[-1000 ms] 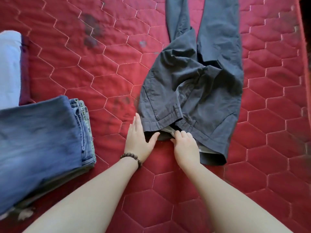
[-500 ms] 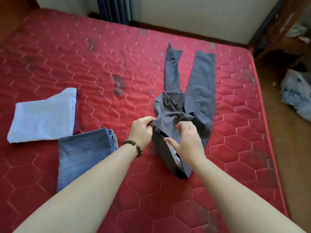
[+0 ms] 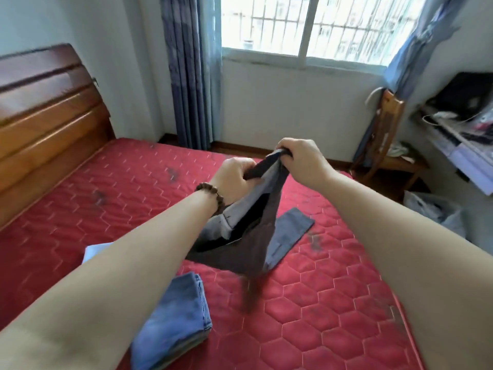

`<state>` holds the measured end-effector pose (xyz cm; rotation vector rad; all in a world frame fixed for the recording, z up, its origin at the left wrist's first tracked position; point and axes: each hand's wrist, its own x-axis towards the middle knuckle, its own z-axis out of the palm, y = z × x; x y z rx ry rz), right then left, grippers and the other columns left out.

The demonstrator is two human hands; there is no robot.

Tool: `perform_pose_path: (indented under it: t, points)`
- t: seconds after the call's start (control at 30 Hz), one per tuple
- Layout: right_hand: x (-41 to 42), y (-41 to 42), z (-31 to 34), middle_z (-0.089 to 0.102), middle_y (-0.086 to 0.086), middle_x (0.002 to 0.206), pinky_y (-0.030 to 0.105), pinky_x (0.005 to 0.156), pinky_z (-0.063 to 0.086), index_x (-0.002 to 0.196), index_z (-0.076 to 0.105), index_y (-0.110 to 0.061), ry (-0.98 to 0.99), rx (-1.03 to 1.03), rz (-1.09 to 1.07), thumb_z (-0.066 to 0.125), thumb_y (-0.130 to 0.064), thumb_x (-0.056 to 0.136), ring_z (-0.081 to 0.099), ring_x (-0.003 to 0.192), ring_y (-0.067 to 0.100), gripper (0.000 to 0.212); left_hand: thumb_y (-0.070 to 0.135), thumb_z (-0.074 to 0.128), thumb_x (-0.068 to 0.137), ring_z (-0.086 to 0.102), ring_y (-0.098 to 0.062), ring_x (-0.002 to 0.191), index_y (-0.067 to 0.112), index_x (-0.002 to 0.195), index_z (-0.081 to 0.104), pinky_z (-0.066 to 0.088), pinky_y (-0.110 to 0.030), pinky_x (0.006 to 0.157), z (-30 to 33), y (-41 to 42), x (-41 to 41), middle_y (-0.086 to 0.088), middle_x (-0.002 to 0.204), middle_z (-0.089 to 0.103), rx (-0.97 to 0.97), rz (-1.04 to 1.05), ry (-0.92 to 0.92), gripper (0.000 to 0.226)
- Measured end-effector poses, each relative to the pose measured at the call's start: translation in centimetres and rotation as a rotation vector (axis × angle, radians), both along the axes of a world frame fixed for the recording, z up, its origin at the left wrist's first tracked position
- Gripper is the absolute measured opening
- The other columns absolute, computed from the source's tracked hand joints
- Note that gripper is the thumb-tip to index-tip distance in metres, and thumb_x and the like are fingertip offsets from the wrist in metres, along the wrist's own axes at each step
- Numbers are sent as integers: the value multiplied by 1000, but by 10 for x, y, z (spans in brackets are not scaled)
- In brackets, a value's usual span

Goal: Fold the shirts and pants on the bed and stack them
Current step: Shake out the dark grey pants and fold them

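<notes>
The bed (image 3: 333, 303) carried a red quilted mattress, with a wooden headboard (image 3: 48, 113) at its left end. The grey pants (image 3: 256, 231) were lifted above the middle of the mattress, their waist end raised, one leg end still lying flat on the mattress beyond. Folded jeans (image 3: 173, 324) lay on the mattress near the left forearm, and a folded white shirt (image 3: 93, 251) showed partly behind that arm. The left hand (image 3: 233, 180) was clamped on the waistband, fingers curled round the fabric. The right hand (image 3: 301, 158) gripped the same waistband slightly higher. A bead bracelet (image 3: 212, 193) circled the left wrist.
</notes>
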<state>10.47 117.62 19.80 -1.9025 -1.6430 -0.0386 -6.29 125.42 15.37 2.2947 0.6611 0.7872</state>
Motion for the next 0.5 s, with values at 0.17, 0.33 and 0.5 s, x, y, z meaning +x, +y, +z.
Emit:
perform_pose_path:
  t: [0.17, 0.33, 0.5]
  points:
    - [20, -13, 72, 70, 14, 98, 28, 82, 42, 98, 71, -5, -151, 26, -53, 49, 1, 80, 60, 95, 28, 29, 11, 69, 81, 58, -16, 65, 4, 71, 66, 44, -24, 58, -9, 11, -37, -3, 71, 67, -24, 103, 142, 12]
    - [54, -35, 117, 70, 14, 99, 32, 84, 45, 99, 71, -3, -293, -7, -120, 45, -4, 86, 61, 98, 30, 29, 11, 70, 79, 61, -16, 72, 7, 74, 69, 42, -19, 59, 0, 31, -66, -2, 75, 67, -43, 233, 215, 7]
    - [88, -59, 138, 67, 5, 71, 15, 52, 35, 83, 67, -12, -219, -70, -203, 41, -10, 91, 64, 63, 18, 28, 4, 67, 74, 65, -19, 73, 11, 79, 72, 49, -25, 62, 29, 43, -73, -4, 76, 68, -62, 324, 248, 10]
